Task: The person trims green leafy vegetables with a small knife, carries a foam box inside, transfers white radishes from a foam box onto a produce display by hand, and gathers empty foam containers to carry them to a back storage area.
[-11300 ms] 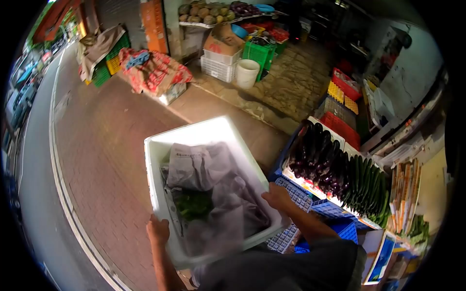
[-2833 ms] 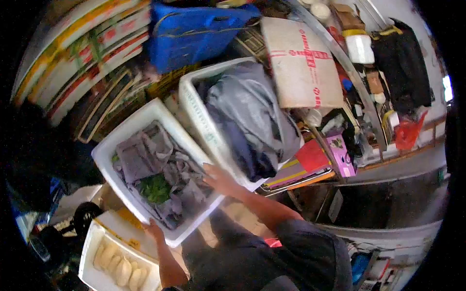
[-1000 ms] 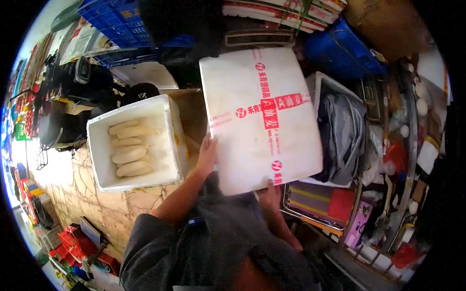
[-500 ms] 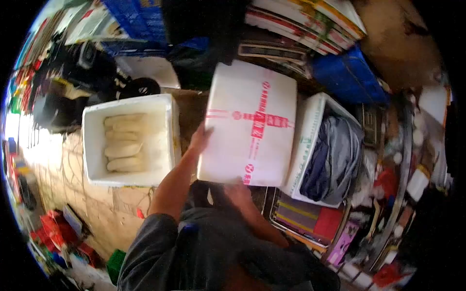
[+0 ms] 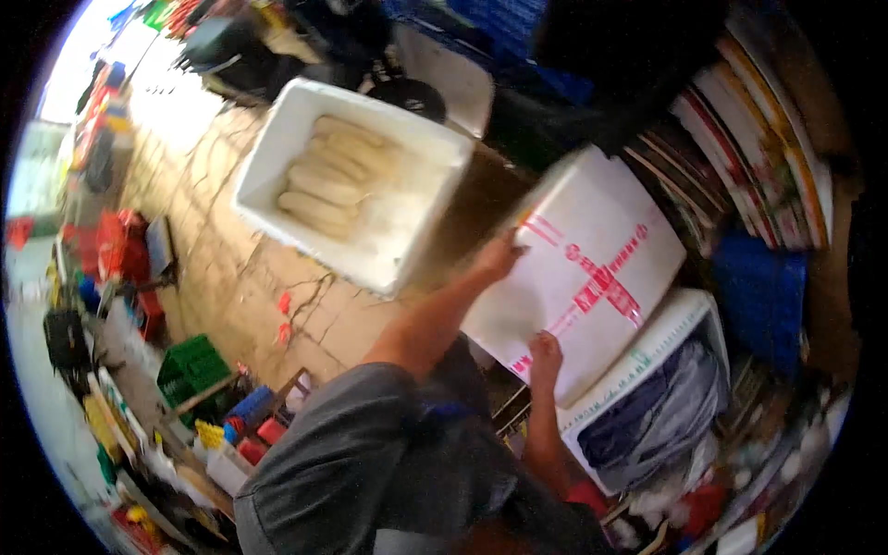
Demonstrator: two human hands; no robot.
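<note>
A closed white foam box (image 5: 592,245), crossed by tape with red print, sits tilted in view in front of me. My left hand (image 5: 499,256) is at its left side, fingers bent against the edge near a tape end. My right hand (image 5: 546,355) is closed at the box's near part, by the lower end of the printed tape. Whether it pinches the tape is too blurred to tell. Left of my hands stands an open white foam box (image 5: 430,227) holding several long, pale, rounded pieces (image 5: 328,180).
Right of the closed box is another white foam box (image 5: 684,319) with dark cloth or plastic (image 5: 657,407) inside. Flat stacked boxes (image 5: 758,139) and a blue crate (image 5: 763,296) stand beyond. A green crate (image 5: 192,370) lies lower left on the cracked floor (image 5: 222,250).
The view has turned, so the boxes appear rotated and the open box shifted right. My right hand has moved from below the closed box's near edge up over its top.
</note>
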